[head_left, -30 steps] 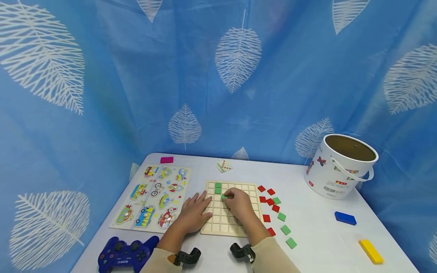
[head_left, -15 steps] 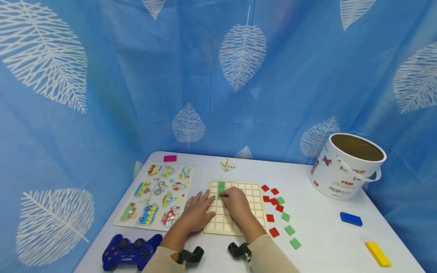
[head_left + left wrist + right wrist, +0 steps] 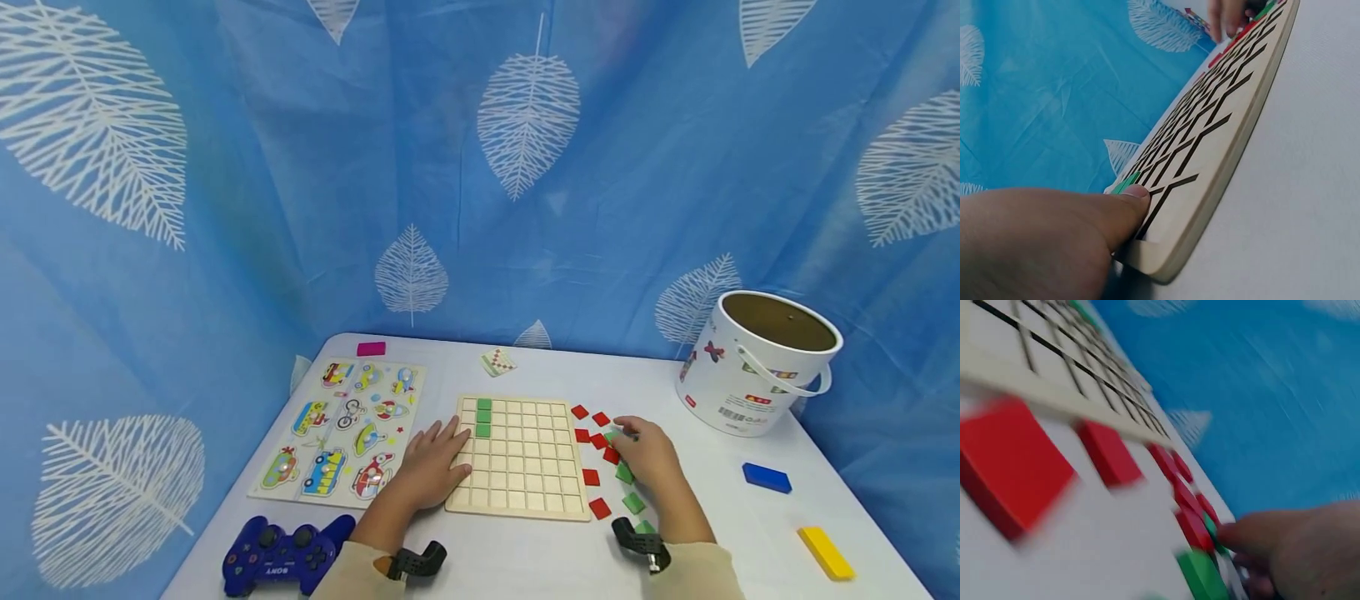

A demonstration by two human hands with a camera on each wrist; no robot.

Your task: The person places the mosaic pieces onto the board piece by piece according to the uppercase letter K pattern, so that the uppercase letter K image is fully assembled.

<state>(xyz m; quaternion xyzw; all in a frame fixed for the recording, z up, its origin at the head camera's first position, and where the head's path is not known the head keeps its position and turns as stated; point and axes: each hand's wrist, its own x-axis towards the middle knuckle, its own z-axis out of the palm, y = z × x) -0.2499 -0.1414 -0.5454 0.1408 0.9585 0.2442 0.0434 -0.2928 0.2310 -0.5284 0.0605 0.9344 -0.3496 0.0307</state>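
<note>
Our right hand [image 3: 648, 454] has moved right to the tiles [image 3: 633, 502]; we can't tell if it pinches; our left hand [image 3: 432, 468] lies spread; tiles look light, hard; we'd pinch their edges.

Head view: right hand [image 3: 648, 454] partly covers a green tile [image 3: 611, 436]; grip on it cannot be told. Bucket [image 3: 708, 379]: small print [image 3: 735, 414] illegible, bottom inside hidden. Right wrist view: nearest red tile [image 3: 1016, 465] blurred, cut by left edge; board [image 3: 1041, 400] cropped. Left wrist view: left hand [image 3: 1047, 240] cropped, most fingers unseen.
</note>
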